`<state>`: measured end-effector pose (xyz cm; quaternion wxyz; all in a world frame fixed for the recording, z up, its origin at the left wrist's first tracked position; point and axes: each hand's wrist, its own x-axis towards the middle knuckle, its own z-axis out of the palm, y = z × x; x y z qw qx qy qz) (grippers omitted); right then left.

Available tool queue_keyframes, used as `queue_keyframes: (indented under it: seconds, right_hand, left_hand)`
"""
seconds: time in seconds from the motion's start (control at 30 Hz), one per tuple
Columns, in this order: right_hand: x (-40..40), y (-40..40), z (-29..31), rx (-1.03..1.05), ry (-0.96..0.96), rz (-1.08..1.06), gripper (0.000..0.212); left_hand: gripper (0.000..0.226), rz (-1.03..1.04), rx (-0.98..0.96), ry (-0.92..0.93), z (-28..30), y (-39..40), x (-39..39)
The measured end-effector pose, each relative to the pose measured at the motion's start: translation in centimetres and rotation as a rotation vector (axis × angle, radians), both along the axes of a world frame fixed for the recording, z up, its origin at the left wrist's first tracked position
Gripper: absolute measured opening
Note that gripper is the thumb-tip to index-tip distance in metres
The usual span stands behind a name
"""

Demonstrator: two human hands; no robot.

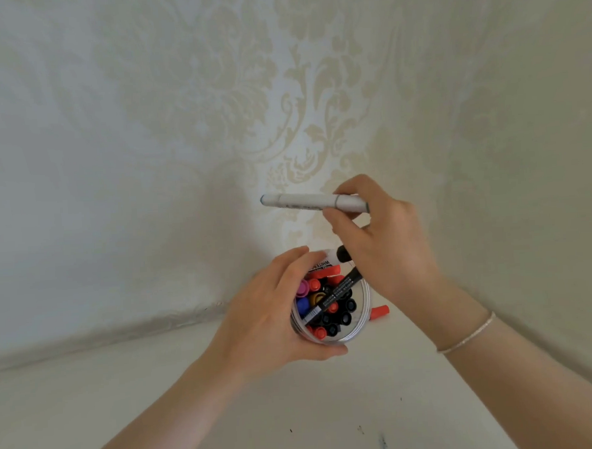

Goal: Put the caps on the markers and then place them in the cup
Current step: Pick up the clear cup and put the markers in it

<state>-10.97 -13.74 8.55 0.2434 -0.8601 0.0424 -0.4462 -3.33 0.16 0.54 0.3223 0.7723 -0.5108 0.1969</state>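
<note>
Two hands are at work: the left hand and the right hand. There is one clear plastic cup. One white capped marker is out of the cup, up in the air. One black marker lies slanted across the cup's mouth. One whiteboard marker with a black cap leans at the far rim. One red marker lies on the table behind the cup. Inside the cup the crowded caps are too many to count surely: several black, a few red, one blue, one pink. One thin bracelet shows.
</note>
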Motion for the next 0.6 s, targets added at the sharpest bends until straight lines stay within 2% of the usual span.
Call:
queue_keyframes:
  seconds: [0.13, 0.2, 0.3, 0.47, 0.6]
  right_hand:
    - [-0.4, -0.2, 1.1, 0.219, 0.152, 0.192, 0.005]
    - [-0.3, -0.6, 1.5, 0.232, 0.097, 0.208, 0.005]
    - [0.0, -0.8, 1.5, 0.218, -0.095, 0.16, 0.006]
    - [1.2, -0.4, 0.8, 0.194, -0.071, 0.18, 0.008]
    - [1.9, -0.5, 0.9, 0.314, -0.161, 0.194, 0.004]
  left_hand:
    - [0.11, -0.001, 0.011, 0.015, 0.1, 0.0, -0.1]
    - [0.11, -0.001, 0.017, 0.019, 0.3, 0.0, -0.1]
    - [0.111, 0.002, 0.026, 0.034, 0.4, 0.0, -0.1]
    - [0.11, -0.007, 0.009, 0.046, 0.4, 0.3, 0.0]
    - [0.109, -0.008, 0.011, 0.02, 0.4, 0.2, 0.0]
